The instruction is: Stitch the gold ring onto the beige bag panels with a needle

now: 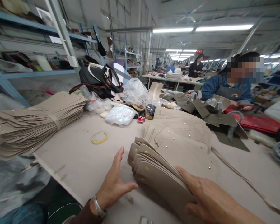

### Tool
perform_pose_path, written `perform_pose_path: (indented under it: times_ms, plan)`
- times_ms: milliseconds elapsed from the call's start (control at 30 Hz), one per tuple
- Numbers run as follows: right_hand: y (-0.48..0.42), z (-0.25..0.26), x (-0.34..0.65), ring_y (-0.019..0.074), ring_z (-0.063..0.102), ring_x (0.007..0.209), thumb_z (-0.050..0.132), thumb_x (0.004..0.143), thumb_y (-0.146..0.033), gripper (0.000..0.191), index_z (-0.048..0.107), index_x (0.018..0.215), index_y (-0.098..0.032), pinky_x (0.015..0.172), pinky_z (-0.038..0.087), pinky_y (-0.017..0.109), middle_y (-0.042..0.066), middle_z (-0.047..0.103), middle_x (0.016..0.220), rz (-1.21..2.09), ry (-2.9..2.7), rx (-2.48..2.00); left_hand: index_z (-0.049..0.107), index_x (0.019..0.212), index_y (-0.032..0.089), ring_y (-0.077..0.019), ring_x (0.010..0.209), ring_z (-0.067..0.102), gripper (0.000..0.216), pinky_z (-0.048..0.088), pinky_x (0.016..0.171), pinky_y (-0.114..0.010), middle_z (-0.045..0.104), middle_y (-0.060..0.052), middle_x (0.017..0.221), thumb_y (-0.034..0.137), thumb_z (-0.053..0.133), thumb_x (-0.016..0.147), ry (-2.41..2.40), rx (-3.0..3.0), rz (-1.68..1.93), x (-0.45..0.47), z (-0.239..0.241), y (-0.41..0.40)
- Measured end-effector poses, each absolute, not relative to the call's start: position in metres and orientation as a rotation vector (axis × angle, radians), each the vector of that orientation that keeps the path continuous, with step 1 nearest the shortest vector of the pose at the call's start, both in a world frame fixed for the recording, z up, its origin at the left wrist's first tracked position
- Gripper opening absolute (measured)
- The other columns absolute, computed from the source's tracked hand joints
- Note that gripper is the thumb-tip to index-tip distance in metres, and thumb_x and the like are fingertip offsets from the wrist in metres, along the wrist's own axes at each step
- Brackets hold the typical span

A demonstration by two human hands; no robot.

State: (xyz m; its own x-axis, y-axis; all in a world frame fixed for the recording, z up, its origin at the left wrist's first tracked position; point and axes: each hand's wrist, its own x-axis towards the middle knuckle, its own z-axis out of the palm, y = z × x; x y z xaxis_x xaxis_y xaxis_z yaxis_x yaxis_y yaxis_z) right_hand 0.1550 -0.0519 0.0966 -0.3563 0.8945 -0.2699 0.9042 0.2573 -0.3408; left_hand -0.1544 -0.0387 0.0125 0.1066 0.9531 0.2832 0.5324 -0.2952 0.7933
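Observation:
My right hand [204, 197] grips a stack of beige panels [158, 174] by its right side, the thumb at the near face and fingers over the top edge. The stack stands tilted on its edge, with yellow marks near the rounded corners. To its left, my left hand [115, 180] is open, thumb and fingers apart and touching nothing. Its wrist wears a metal bracelet or watch. Behind the held stack lie more beige panels [177, 140] with small metal studs, spread in overlapping layers.
A tied bundle of beige panels [42, 121] lies on the left table edge. A yellow tape roll [99, 137], a plastic-wrapped packet [120, 114] and a small red-keyed device [141, 117] sit farther back. A long strip [242, 179] runs along the right. A co-worker [228, 87] sits across the table.

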Motion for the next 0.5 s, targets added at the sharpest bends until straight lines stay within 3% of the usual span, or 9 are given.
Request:
perform_pose_path:
  times_ms: [133,267,400,500]
  plan:
    - [-0.058,0.093,0.157,0.0336,0.069,0.097,0.059,0.057,-0.01,0.084,0.047,0.139,-0.023,0.081,0.059,0.041,0.013,0.065,0.122,-0.627,2.631,1.68,-0.002,0.15,0.025,-0.035,0.141,0.022,0.127,0.022,0.113,-0.056,0.017,-0.018,0.155,0.028,0.087,0.059,1.284,1.852,1.131,-0.148,0.027,-0.02]
    - [-0.062,0.08,0.165,0.0299,0.07,0.096,0.056,0.056,-0.005,0.091,0.039,0.143,-0.025,0.078,0.06,0.036,0.011,0.066,0.121,-0.466,2.82,1.612,0.01,0.15,0.024,-0.0368,0.14,0.021,0.125,0.021,0.114,-0.056,0.022,-0.016,0.154,0.046,0.087,0.054,1.162,1.929,1.116,-0.136,0.025,-0.02]
    - [-0.065,0.067,0.174,0.03,0.069,0.098,0.059,0.055,-0.002,0.1,0.027,0.148,-0.021,0.08,0.06,0.035,0.014,0.064,0.124,-0.268,2.987,1.511,0.019,0.148,0.026,-0.0387,0.14,0.022,0.107,0.024,0.111,-0.06,0.022,-0.016,0.153,0.067,0.072,0.064,1.206,2.055,1.238,-0.137,0.024,-0.026]
    - [-0.065,0.064,0.176,0.029,0.07,0.094,0.061,0.059,-0.003,0.103,0.018,0.151,-0.023,0.074,0.062,0.032,0.012,0.065,0.123,-0.22,3.061,1.402,0.036,0.139,0.025,-0.0368,0.134,0.033,0.085,0.034,0.107,-0.057,0.031,-0.016,0.147,0.063,0.069,0.07,1.235,2.274,1.264,-0.142,0.038,-0.028]
